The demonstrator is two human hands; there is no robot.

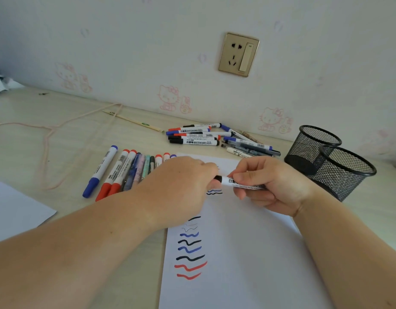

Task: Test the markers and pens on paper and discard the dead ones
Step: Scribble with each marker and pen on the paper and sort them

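Marker (241, 183), a black-capped whiteboard one, lies level just above the paper (248, 253). The right hand (268, 184) wraps its barrel; the left hand (183, 186) pinches the cap end. The cap looks seated, though whether it is going on or coming off I cannot tell. Best to pull or push straight along the barrel, without twisting, then draw a squiggle beside the test strokes (190, 248).
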